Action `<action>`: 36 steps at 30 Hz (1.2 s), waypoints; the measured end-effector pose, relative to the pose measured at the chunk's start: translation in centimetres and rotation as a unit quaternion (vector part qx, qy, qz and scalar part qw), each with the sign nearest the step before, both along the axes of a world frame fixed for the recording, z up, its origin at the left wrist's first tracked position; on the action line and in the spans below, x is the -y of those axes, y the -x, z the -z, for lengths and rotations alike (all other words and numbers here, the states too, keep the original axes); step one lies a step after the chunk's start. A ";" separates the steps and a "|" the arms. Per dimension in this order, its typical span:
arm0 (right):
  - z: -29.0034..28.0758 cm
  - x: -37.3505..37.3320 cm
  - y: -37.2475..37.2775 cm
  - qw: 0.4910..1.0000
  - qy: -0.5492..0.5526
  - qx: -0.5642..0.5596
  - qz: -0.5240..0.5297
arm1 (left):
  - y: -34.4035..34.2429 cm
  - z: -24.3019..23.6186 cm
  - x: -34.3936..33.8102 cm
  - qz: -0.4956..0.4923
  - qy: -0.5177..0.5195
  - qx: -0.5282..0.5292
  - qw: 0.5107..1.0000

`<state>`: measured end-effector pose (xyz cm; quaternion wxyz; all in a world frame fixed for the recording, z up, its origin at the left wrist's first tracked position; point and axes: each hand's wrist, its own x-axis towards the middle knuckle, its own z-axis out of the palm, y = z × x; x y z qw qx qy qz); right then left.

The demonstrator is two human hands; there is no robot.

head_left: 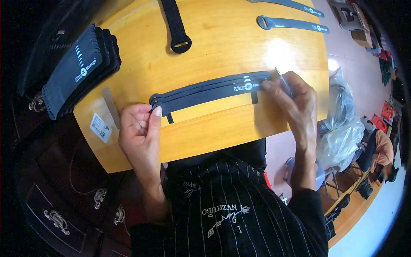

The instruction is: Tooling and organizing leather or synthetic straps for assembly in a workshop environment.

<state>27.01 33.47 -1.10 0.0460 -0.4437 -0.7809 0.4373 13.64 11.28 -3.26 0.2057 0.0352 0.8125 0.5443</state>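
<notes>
A long dark grey fabric piece (201, 94) with layered strips and white print lies across the yellow board (214, 137). My left hand (139, 132) pinches its left end between thumb and curled fingers. At the other end my right hand (295, 103) has its thumb against the fabric and its fingers closed around a slim, pointed metal tool (280, 77). Two short dark tabs stick out below the fabric.
A stack of dark pieces (79, 73) sits upper left. A black slotted strap (173, 25) and two grey straps (291, 24) lie farther back. Clear plastic bags (340, 141) and a seated person (381, 154) are at right; dark drawers (55, 188) are lower left.
</notes>
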 end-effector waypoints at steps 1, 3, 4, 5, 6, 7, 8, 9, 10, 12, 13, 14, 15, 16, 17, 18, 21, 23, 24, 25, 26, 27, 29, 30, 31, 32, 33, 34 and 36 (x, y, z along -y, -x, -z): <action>0.0 0.0 0.0 1.000 -0.002 -0.001 0.001 | 0.0 -0.1 0.0 -0.002 -0.002 -0.002 1.000; 0.0 0.0 0.0 1.000 -0.004 -0.002 0.003 | 0.0 0.0 0.1 -0.002 -0.010 -0.002 1.000; 0.0 0.0 0.1 1.000 -0.004 -0.005 0.002 | 0.0 0.1 0.1 -0.001 -0.019 -0.002 1.000; 0.1 0.0 0.1 1.000 -0.003 -0.008 0.002 | 0.1 0.2 0.2 -0.001 -0.019 -0.003 1.000; 0.1 0.0 0.0 1.000 -0.002 -0.008 0.001 | 0.1 0.4 0.4 0.007 -0.019 -0.008 1.000; 0.2 -0.1 0.0 1.000 -0.006 0.001 -0.006 | 0.1 0.5 0.5 0.016 -0.019 -0.014 1.000; 0.4 -0.1 -0.1 1.000 -0.009 0.010 -0.014 | 0.0 0.4 0.5 0.015 -0.018 -0.015 1.000; 0.6 0.0 0.0 1.000 -0.009 0.010 -0.013 | 0.0 0.1 0.4 0.017 -0.010 -0.008 1.000; 0.9 0.0 0.0 0.999 -0.012 -0.033 0.002 | 0.0 0.0 0.3 0.020 -0.002 -0.001 1.000; 0.9 0.2 0.2 0.997 -0.012 -0.078 0.015 | -0.1 0.2 0.4 0.020 -0.003 -0.007 1.000; 0.4 0.2 0.4 0.998 -0.018 -0.059 0.002 | -0.1 0.4 0.5 0.020 -0.004 -0.012 1.000; 0.2 0.2 0.5 0.999 -0.025 -0.040 -0.011 | -0.1 0.4 0.5 0.019 -0.002 -0.014 1.000; 0.3 0.2 0.5 0.999 -0.021 -0.043 -0.012 | -0.2 0.5 0.5 0.019 -0.002 -0.026 0.999; 0.5 0.1 0.5 0.999 0.000 -0.046 -0.010 | -0.2 0.4 0.5 0.019 -0.002 -0.039 0.999; 0.6 0.1 0.6 0.998 0.021 -0.050 -0.009 | -0.1 0.3 0.6 0.017 0.002 -0.042 0.999; 0.5 0.1 0.7 1.000 0.011 -0.024 -0.006 | -0.2 0.1 0.8 0.020 0.023 -0.040 0.999; 0.0 -0.5 0.9 0.994 0.108 -0.015 0.024 | 0.0 0.0 0.7 0.012 0.028 -0.041 0.999; -0.5 -0.7 1.1 0.992 0.121 -0.008 0.022 | 0.1 -0.2 0.8 0.027 0.045 0.000 0.999; -0.6 -0.7 1.1 0.995 0.098 0.005 0.010 | 0.2 -0.1 1.0 0.020 0.040 0.023 0.999; -0.7 -0.7 1.1 0.997 0.075 0.018 -0.002 | 0.3 -0.3 1.3 0.018 0.042 0.018 0.999; -0.5 -0.9 1.0 0.998 0.047 0.037 -0.014 | 0.3 -0.5 1.5 -0.019 0.037 0.021 0.999; -0.5 -0.9 0.8 0.998 0.049 0.032 -0.015 | 0.4 -0.6 1.6 -0.055 0.031 0.025 0.998; -1.0 -0.9 0.3 0.997 -0.049 -0.013 -0.055 | 0.0 -0.4 1.9 -0.029 0.060 -0.070 0.995; -1.5 -0.5 0.5 0.996 -0.050 -0.019 -0.067 | -0.2 -0.4 2.1 -0.005 0.093 -0.163 0.982; -1.9 0.3 0.9 0.995 -0.054 -0.022 -0.077 | -0.4 -0.5 1.7 -0.005 0.090 -0.163 0.982; -1.8 1.1 1.2 0.994 -0.045 -0.037 -0.089 | -0.9 -0.7 1.0 0.065 0.074 -0.215 0.972; -1.2 1.5 1.3 0.994 -0.004 -0.058 -0.091 | -1.1 -1.1 0.0 0.135 0.055 -0.266 0.953; -1.2 2.1 1.9 0.990 -0.042 -0.050 -0.121 | -1.5 -0.3 -0.8 0.139 0.011 -0.252 0.958; -0.8 2.6 2.8 0.976 -0.124 -0.038 -0.176 | -1.3 -0.1 -1.7 0.170 0.046 -0.290 0.941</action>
